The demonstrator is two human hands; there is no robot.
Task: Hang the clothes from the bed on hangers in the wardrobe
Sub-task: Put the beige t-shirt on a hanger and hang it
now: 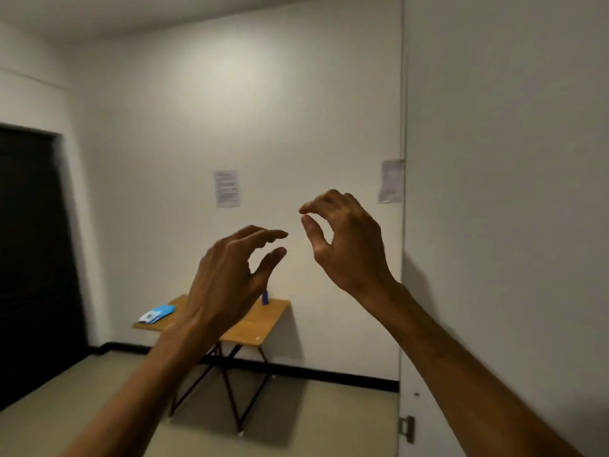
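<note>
Left hand (pixel 227 278) raised, fingers apart, right hand (pixel 346 239) loosely curled, holding nothing

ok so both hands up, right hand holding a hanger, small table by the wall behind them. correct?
Not quite. The right hand holds no hanger: its fingers are loosely curled, thumb near forefinger, with nothing between them, as the head view shows. The rest stands: the left hand is up too, and the table is by the wall behind them.
</note>
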